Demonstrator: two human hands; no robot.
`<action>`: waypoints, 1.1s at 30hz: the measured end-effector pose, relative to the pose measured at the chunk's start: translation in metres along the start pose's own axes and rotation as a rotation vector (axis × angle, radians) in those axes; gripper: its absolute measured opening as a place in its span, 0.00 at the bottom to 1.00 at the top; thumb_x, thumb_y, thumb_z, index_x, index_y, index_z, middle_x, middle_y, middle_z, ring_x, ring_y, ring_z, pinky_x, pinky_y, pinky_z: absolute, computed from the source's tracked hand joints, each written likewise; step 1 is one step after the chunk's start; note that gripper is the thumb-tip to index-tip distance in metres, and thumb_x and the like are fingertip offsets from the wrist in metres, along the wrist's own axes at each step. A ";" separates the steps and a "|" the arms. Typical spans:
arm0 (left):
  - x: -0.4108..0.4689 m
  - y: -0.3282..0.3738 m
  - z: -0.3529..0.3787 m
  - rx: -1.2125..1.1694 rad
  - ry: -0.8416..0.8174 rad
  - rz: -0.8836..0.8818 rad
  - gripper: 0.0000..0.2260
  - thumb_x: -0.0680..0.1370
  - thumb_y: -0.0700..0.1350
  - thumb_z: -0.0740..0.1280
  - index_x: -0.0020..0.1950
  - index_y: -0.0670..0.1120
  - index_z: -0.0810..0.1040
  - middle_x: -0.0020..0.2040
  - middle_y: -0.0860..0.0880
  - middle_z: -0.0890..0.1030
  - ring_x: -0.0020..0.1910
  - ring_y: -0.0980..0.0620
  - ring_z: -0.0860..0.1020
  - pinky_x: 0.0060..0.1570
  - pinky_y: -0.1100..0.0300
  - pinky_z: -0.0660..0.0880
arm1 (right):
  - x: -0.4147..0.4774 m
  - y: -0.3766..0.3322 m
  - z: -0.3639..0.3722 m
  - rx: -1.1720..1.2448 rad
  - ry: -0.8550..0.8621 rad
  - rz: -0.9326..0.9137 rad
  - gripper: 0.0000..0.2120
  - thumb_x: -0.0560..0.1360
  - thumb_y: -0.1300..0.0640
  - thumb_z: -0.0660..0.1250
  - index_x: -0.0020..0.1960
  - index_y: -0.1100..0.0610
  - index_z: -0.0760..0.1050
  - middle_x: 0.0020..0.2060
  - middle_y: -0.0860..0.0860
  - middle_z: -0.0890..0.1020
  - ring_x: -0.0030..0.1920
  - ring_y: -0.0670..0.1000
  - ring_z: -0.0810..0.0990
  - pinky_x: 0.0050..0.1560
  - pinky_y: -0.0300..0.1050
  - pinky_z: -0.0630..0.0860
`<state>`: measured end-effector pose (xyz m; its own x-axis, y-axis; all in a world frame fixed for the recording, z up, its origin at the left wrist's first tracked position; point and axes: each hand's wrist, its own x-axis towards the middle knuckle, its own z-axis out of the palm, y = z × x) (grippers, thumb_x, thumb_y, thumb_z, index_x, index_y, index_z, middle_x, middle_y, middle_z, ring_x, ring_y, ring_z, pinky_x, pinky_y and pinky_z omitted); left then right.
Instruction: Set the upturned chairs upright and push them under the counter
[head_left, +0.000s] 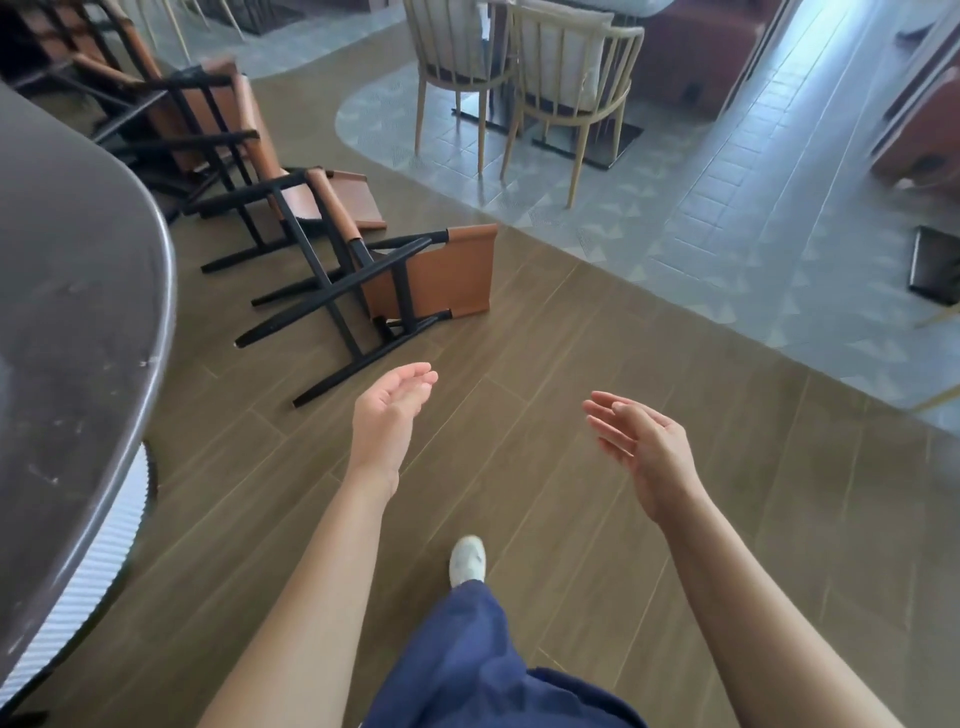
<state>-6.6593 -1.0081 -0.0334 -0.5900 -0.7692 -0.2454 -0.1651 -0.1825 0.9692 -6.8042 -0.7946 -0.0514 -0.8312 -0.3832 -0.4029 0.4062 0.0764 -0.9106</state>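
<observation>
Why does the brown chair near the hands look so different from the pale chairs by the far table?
The brown leather chair with black frame lies tipped over on the wooden floor; the pale wooden spindle-back chair stands upright on grey tiles. The brown one has a flat panel back, the pale one thin bars. Both have four legs.

Floor (545, 467): brown wood-look planks up front, w/ a curved edge into grey-blue patterned tile (727, 218) further back and to the right. On the planks, beside the dark counter (78, 312): nearest tipped chair (395, 291), black frame, tan leather, lying on its side, legs pointing toward the counter. Behind it, second tipped chair (291, 213), same type, frames overlapping; more of them in a row further back. On the tile: two pale wood chairs (550, 88) upright. A white shoe (467, 561) planted on the planks, near btm centre.
</observation>
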 end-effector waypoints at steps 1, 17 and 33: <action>0.019 0.002 0.005 -0.001 -0.009 0.005 0.10 0.78 0.40 0.65 0.53 0.52 0.81 0.49 0.56 0.85 0.55 0.60 0.80 0.59 0.60 0.75 | 0.018 -0.006 0.005 0.009 0.002 -0.003 0.12 0.80 0.60 0.61 0.52 0.54 0.83 0.50 0.50 0.86 0.54 0.49 0.84 0.53 0.44 0.76; 0.274 0.071 0.072 0.046 -0.099 0.001 0.10 0.79 0.39 0.64 0.53 0.52 0.81 0.51 0.54 0.84 0.57 0.58 0.79 0.60 0.58 0.74 | 0.239 -0.100 0.073 0.041 0.076 0.056 0.10 0.80 0.56 0.62 0.54 0.53 0.82 0.50 0.49 0.86 0.54 0.48 0.84 0.52 0.45 0.75; 0.475 0.107 0.191 0.024 -0.001 -0.044 0.10 0.78 0.39 0.65 0.52 0.53 0.81 0.52 0.53 0.84 0.56 0.58 0.80 0.60 0.58 0.75 | 0.488 -0.186 0.090 -0.035 -0.093 0.126 0.11 0.80 0.57 0.62 0.56 0.54 0.82 0.49 0.50 0.86 0.54 0.49 0.84 0.56 0.46 0.74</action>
<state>-7.1082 -1.2761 -0.0503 -0.5827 -0.7600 -0.2878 -0.2096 -0.2016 0.9568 -7.2509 -1.0787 -0.0707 -0.7348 -0.4523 -0.5055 0.4901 0.1611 -0.8566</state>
